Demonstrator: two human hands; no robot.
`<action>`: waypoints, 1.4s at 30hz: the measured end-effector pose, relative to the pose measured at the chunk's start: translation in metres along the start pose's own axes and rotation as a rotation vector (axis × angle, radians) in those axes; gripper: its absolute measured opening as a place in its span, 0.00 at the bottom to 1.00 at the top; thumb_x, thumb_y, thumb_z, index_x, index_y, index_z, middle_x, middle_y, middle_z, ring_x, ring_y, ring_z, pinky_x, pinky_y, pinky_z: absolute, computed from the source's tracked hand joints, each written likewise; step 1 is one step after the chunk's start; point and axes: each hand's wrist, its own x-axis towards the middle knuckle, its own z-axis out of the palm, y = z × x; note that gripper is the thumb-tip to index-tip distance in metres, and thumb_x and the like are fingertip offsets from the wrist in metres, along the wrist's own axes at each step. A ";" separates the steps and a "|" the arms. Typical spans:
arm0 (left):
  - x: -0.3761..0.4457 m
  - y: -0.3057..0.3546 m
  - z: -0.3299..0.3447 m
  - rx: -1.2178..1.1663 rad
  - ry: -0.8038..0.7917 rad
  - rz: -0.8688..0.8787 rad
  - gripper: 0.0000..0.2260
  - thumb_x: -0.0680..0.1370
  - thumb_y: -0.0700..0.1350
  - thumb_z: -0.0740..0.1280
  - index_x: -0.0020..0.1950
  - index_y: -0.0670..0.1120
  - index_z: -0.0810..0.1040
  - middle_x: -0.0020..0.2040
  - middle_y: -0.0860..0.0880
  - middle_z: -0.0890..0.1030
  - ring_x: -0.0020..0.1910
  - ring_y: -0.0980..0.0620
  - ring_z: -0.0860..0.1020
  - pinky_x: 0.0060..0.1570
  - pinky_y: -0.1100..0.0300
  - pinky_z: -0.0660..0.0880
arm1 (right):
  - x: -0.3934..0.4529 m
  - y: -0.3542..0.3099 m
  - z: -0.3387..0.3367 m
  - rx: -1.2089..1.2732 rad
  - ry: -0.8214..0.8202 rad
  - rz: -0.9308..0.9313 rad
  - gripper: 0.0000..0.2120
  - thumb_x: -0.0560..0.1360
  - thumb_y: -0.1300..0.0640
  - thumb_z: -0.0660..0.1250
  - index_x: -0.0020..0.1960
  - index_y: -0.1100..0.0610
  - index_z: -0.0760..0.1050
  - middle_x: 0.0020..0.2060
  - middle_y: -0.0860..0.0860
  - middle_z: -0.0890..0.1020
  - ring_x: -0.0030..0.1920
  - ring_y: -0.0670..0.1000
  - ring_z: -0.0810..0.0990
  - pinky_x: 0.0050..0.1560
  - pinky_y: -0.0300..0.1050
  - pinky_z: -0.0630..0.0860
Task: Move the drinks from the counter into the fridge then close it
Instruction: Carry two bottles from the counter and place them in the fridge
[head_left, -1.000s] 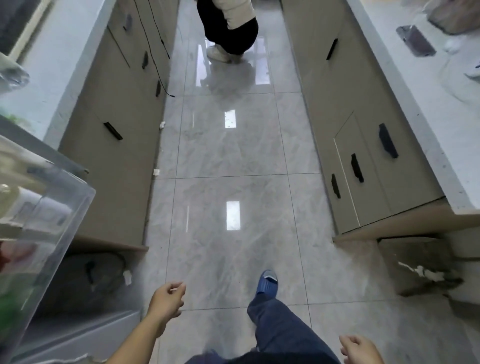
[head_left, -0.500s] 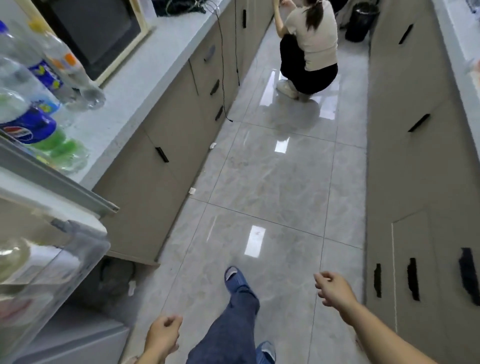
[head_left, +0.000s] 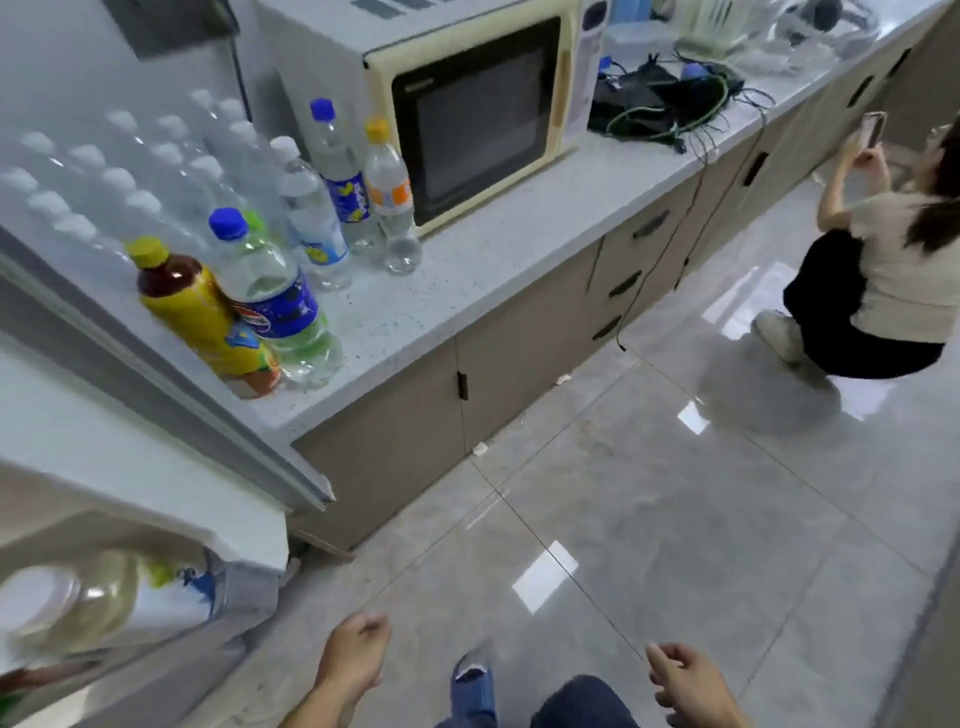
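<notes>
Empty, loosely curled: left hand (head_left: 358, 656) low over floor (head_left: 675, 519), right hand (head_left: 691, 680) likewise. Open fridge door (head_left: 156, 467) far left, bottles in its shelf. Drinks upright on counter (head_left: 509, 228): yellow tea bottle (head_left: 205, 317), Pepsi-label bottle (head_left: 275, 301), three clear bottles (head_left: 337, 192) beside microwave (head_left: 467, 109). Crouching person (head_left: 883, 280) far right.

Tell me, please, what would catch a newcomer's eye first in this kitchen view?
Probably the cluster of drink bottles on the counter at the left: a yellow-labelled tea bottle nearest the edge, a blue-capped Pepsi-branded bottle touching it, and more behind. A cream microwave stands beside them. Across the glossy floor at the right, a crouching person holds up a phone.
</notes>
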 end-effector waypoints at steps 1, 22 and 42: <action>-0.002 0.013 0.005 -0.037 0.005 0.000 0.09 0.78 0.45 0.65 0.41 0.43 0.79 0.32 0.46 0.75 0.30 0.48 0.71 0.31 0.60 0.71 | 0.013 -0.010 -0.003 -0.047 0.011 -0.014 0.10 0.75 0.58 0.71 0.40 0.64 0.79 0.26 0.58 0.80 0.24 0.52 0.73 0.29 0.40 0.69; -0.073 0.299 -0.035 -0.985 0.674 0.474 0.22 0.80 0.48 0.67 0.72 0.56 0.65 0.63 0.56 0.76 0.56 0.65 0.77 0.53 0.62 0.75 | -0.057 -0.457 0.199 -0.208 -0.755 -1.219 0.34 0.69 0.44 0.76 0.71 0.44 0.66 0.62 0.43 0.73 0.58 0.42 0.75 0.53 0.38 0.75; -0.016 0.392 -0.151 -1.088 0.927 0.321 0.35 0.68 0.52 0.77 0.72 0.54 0.67 0.63 0.53 0.76 0.59 0.50 0.77 0.64 0.49 0.74 | -0.072 -0.521 0.254 -0.120 -0.766 -1.435 0.38 0.60 0.43 0.82 0.63 0.37 0.66 0.57 0.39 0.78 0.57 0.44 0.80 0.56 0.51 0.80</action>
